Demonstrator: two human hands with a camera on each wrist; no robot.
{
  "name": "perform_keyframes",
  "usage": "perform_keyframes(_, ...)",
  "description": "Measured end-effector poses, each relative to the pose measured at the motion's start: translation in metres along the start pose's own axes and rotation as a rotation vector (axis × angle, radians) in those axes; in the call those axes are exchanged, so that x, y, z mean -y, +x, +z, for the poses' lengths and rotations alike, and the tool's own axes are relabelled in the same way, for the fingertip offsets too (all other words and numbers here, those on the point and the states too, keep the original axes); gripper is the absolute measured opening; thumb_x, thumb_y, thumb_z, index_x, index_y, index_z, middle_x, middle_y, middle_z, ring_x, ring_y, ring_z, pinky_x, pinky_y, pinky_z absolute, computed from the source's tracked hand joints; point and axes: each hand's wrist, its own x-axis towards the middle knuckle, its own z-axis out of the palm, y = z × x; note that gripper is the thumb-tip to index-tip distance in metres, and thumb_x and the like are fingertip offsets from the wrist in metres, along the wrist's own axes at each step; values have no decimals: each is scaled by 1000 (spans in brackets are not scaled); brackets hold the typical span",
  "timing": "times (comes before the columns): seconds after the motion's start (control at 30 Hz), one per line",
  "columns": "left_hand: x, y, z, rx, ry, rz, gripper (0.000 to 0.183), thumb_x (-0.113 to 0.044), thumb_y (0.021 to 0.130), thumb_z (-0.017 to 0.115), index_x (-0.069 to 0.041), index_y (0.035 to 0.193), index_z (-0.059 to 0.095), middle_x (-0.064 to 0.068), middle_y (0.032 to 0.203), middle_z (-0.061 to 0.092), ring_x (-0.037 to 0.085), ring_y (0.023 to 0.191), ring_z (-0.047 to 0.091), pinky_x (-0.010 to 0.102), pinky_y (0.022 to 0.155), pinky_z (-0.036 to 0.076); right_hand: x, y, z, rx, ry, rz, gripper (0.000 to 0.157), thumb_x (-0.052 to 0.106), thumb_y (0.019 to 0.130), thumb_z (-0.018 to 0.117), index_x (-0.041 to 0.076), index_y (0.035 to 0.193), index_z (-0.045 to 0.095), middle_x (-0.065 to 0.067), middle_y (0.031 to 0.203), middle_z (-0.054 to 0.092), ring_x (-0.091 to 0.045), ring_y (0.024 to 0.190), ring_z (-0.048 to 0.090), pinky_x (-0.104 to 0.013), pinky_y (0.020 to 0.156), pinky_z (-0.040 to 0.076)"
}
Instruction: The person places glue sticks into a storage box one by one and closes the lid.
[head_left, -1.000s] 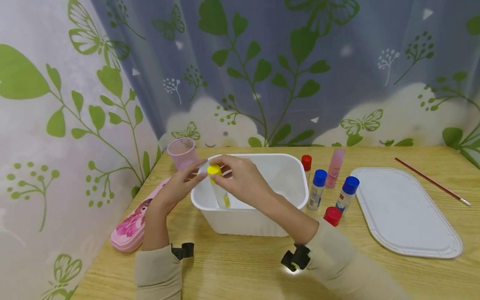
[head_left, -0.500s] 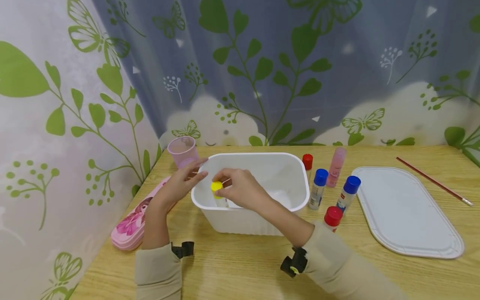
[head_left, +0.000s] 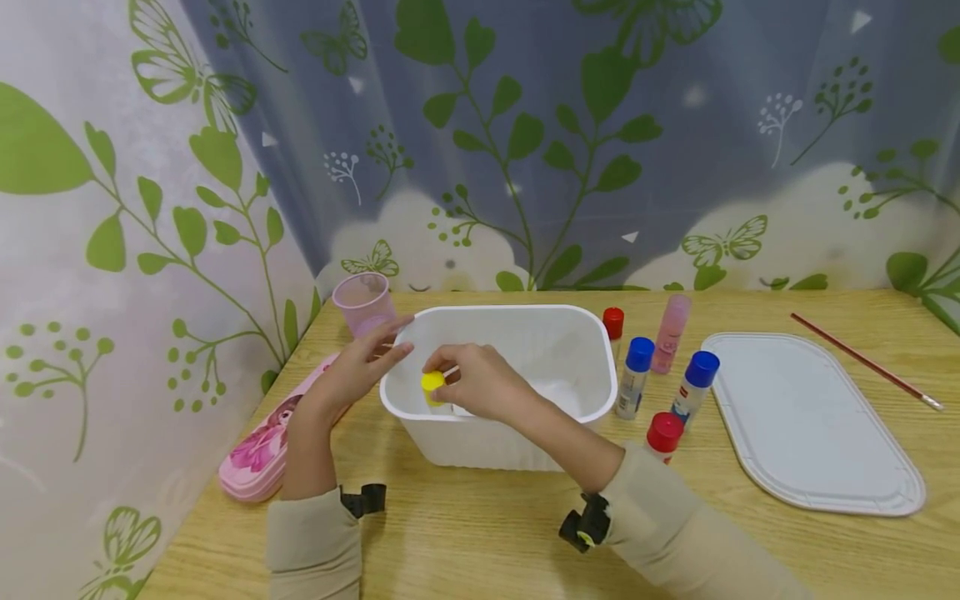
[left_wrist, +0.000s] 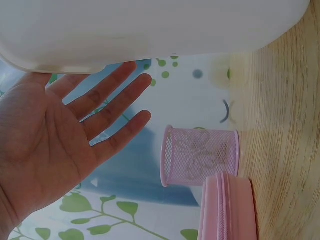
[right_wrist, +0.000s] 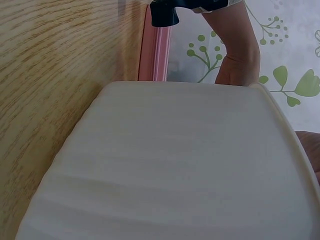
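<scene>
The white plastic bin (head_left: 498, 442) stands in the middle of the wooden table. My right hand (head_left: 483, 379) reaches over its near rim and pinches the yellow cap of a glue stick (head_left: 432, 383) inside, near the left end. The bin's wall hides the lower part of that glue stick. At the bin's left end my left hand (head_left: 360, 367) has its fingers extended, the thumb at the rim. The left wrist view shows this left hand (left_wrist: 55, 135) with spread fingers and a bare palm. Only the bin's outer wall (right_wrist: 175, 160) fills most of the right wrist view.
Right of the bin stand several glue sticks with blue caps (head_left: 641, 354), red caps (head_left: 665, 431) and a pink one (head_left: 671, 333). Farther right lie a white lid (head_left: 817, 425) and a pencil (head_left: 862, 358). A pink pencil case (head_left: 258, 454) and pink mesh cup (head_left: 363, 304) are at left.
My right hand has lowered the yellow-capped glue stick from above the rim down into the bin. The left hand has stayed at the bin's left end.
</scene>
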Motion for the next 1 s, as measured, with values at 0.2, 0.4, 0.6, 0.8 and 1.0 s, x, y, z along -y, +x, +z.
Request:
perform_keyframes(0.2, -1, 1, 1, 7, 17, 11, 57, -39, 94, 49, -18, 144, 31, 17, 130, 44, 35, 115, 45, 46, 86, 44, 0, -2, -1, 25, -31, 8, 29, 15, 85, 67, 9, 113, 62, -4, 108, 63, -19, 97, 60, -29, 74, 50)
perform_keyframes(0.4, -5, 1, 2, 5, -10, -19, 58, -42, 93, 51, -21, 144, 31, 12, 131, 43, 31, 116, 44, 46, 87, 44, 2, -5, -5, 24, -58, 12, 34, 18, 87, 65, 10, 119, 59, -2, 118, 59, -21, 103, 57, -33, 80, 48)
perform_keyframes(0.6, -6, 2, 3, 16, -24, -21, 61, -44, 92, 50, -21, 144, 30, 13, 133, 42, 32, 117, 42, 47, 88, 43, 11, -20, -23, -54, -79, -20, 33, 18, 88, 64, 11, 120, 59, -4, 118, 59, -21, 103, 57, -33, 82, 47)
perform_keyframes(0.8, -5, 2, 2, 10, -27, -39, 63, -44, 92, 51, -19, 145, 29, 13, 132, 42, 33, 118, 42, 48, 90, 41, 25, -55, -56, -165, -73, -90, 30, 20, 89, 63, 11, 117, 61, 0, 116, 60, -16, 101, 58, -31, 82, 48)
perform_keyframes(1.0, -5, -1, 1, -1, -8, -50, 62, -44, 92, 51, -19, 145, 30, 14, 132, 41, 33, 118, 41, 49, 91, 40, 20, -95, -91, -205, -60, -137, 30, 17, 88, 64, 10, 117, 61, 1, 115, 60, -15, 99, 59, -29, 80, 49)
